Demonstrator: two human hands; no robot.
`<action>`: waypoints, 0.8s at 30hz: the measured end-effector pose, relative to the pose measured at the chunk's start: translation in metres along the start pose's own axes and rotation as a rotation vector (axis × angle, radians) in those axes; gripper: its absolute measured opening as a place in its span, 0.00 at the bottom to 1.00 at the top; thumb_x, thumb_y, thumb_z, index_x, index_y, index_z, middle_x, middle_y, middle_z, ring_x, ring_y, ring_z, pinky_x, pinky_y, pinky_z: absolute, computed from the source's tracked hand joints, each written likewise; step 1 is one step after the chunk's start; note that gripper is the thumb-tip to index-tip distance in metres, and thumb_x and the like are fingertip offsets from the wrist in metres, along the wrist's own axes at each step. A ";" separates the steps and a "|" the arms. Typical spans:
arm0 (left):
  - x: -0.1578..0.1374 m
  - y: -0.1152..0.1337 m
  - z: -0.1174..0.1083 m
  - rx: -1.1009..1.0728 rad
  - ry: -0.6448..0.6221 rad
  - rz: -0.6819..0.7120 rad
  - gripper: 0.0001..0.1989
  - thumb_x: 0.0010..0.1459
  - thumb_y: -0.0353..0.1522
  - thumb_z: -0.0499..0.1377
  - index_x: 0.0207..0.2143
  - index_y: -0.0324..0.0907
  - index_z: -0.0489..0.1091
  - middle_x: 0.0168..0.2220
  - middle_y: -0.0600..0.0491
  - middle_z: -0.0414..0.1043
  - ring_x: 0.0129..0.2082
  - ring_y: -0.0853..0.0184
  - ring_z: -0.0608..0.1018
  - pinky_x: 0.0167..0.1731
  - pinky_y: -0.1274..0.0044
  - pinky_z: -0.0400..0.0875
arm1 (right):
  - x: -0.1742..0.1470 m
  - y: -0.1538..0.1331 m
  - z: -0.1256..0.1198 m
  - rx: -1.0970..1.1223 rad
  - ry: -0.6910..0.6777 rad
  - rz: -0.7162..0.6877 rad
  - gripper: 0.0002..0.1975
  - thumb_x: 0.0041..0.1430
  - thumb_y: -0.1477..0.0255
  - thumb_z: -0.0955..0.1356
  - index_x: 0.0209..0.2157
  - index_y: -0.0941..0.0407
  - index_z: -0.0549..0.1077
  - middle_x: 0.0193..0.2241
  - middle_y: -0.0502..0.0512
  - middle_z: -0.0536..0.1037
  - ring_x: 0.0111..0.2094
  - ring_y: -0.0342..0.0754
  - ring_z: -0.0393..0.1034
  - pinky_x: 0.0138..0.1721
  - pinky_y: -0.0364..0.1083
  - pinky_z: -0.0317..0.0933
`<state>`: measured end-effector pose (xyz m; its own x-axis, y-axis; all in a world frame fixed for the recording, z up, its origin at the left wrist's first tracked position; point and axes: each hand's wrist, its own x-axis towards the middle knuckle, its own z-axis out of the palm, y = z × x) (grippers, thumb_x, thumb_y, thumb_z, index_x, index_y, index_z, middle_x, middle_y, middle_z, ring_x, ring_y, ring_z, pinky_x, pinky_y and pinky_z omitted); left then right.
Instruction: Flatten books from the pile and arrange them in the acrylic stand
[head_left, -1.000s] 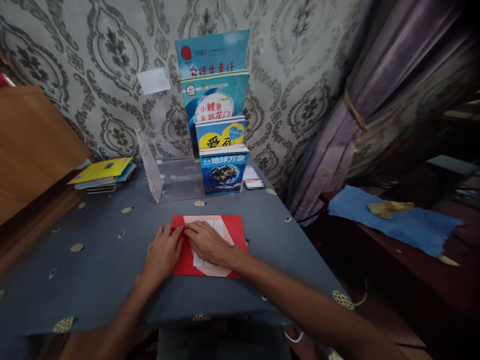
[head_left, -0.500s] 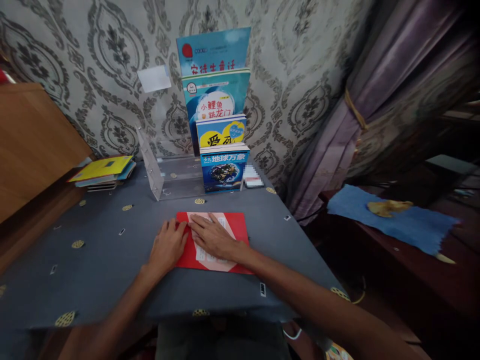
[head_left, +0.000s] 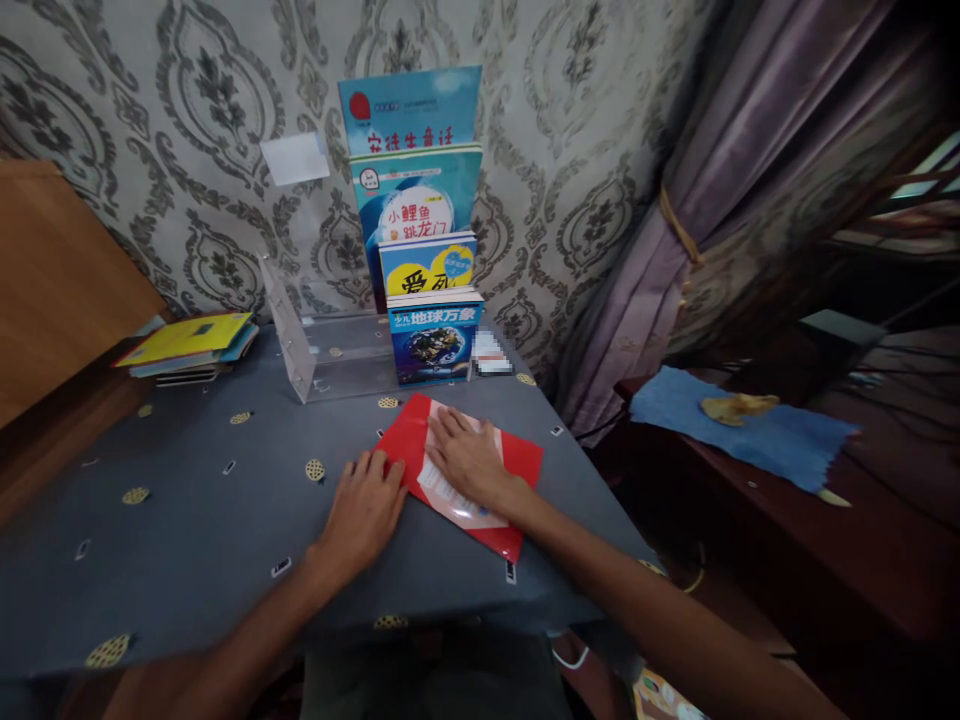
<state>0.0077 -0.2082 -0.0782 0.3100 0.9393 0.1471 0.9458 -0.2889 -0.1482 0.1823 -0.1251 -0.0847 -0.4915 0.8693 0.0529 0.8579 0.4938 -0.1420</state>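
Note:
A red book (head_left: 527, 462) with a pale pink printed panel lies turned at an angle on the dark tablecloth. My right hand (head_left: 471, 462) rests flat on its pink panel, fingers stretched out toward the far edge. At the book's left corner is my left hand (head_left: 369, 510), its fingers laid over the corner and slightly bent, palm down on the cloth. Just beyond the book stand several upright books in a stepped row, the front one a blue book with a picture of the Earth (head_left: 435, 345).
A clear acrylic stand (head_left: 289, 345) holds the upright books near the patterned wall. On the left, a stack of books (head_left: 191, 340) lies by a wooden panel (head_left: 67, 290). To the right are a purple curtain (head_left: 637, 290) and a blue cloth (head_left: 667, 410) on a dark red surface.
The red book has turned clockwise and shifted right. My right hand moved right with it, still flat on it; my left hand moved right and slightly down.

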 end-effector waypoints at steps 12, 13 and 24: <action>0.031 0.001 0.017 -0.110 0.004 0.084 0.18 0.67 0.26 0.50 0.57 0.34 0.67 0.58 0.37 0.69 0.59 0.54 0.72 0.58 0.63 0.66 | -0.046 0.023 -0.012 -0.173 -0.012 0.119 0.26 0.71 0.62 0.59 0.64 0.63 0.64 0.64 0.68 0.66 0.58 0.64 0.61 0.52 0.59 0.61; 0.034 0.000 0.018 -0.116 0.006 0.095 0.18 0.66 0.26 0.50 0.57 0.34 0.67 0.59 0.37 0.69 0.59 0.54 0.72 0.58 0.63 0.65 | -0.047 0.023 -0.012 -0.174 -0.009 0.127 0.26 0.71 0.62 0.59 0.63 0.63 0.64 0.63 0.68 0.67 0.57 0.63 0.62 0.52 0.58 0.61; 0.050 -0.006 0.021 -0.194 0.020 0.123 0.16 0.67 0.29 0.51 0.54 0.37 0.70 0.57 0.39 0.71 0.57 0.54 0.74 0.57 0.61 0.68 | -0.048 0.021 -0.018 -0.173 -0.014 0.160 0.25 0.70 0.61 0.61 0.60 0.62 0.66 0.58 0.65 0.71 0.55 0.61 0.62 0.51 0.54 0.62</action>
<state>0.0154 -0.1551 -0.0903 0.4242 0.8914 0.1594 0.9010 -0.4330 0.0241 0.2265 -0.1564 -0.0720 -0.3479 0.9370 0.0298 0.9374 0.3473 0.0243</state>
